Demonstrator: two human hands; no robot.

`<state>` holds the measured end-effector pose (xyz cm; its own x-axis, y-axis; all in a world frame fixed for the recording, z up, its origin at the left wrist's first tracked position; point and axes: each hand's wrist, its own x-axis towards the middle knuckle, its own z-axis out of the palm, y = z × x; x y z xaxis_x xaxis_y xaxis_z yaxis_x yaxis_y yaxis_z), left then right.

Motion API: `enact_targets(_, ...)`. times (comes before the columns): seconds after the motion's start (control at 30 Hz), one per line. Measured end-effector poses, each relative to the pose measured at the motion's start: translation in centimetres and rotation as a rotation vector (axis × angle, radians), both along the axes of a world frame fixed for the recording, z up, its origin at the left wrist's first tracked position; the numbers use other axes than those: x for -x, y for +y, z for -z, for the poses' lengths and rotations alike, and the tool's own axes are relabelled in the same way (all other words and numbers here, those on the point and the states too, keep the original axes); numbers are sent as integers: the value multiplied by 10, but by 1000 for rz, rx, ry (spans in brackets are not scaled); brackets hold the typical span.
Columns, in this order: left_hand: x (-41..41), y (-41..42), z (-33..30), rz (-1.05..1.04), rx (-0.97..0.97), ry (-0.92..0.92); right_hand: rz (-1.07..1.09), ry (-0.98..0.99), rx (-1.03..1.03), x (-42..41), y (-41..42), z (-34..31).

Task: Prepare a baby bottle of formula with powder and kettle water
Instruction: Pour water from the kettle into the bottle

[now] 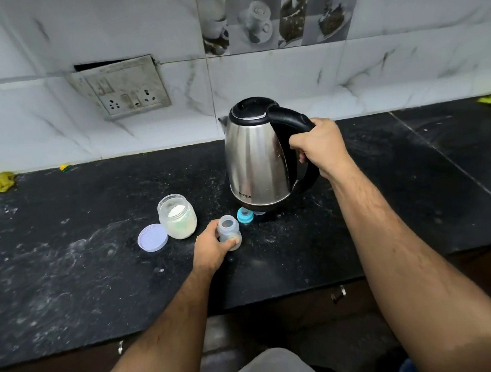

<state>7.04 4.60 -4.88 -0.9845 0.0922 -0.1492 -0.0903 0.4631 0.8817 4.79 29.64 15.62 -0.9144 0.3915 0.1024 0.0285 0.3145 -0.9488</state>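
With the right hand gripping the kettle handle and the left hand steadying the open bottle on the counter, a fast pour could overshoot that narrow mouth, scalding fingers, though the water level is hidden.

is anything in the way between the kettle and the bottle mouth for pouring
Nothing visible blocks it. The bottle, steadied by the left hand, has an open mouth with no cap on. The blue cap lies on the counter under the kettle, which the right hand holds.
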Motion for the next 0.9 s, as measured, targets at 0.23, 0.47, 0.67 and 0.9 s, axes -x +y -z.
enact_targets(0.23, -13, -8, 3, 40, -28, 3, 20, -37, -70, -52, -2, 9)
enact_targets(0.47, -25, -16, -2, 54, -13, 11, -38, -153, -176, -86, -2, 20)
enact_targets(0.67, -24, -22, -4, 41, -17, 10, -158, -246, -296, -94, -3, 21)
enact_targets(0.9, -24, -22, -6, 53, -25, 1, -316, -287, -405, -88, -2, 11)
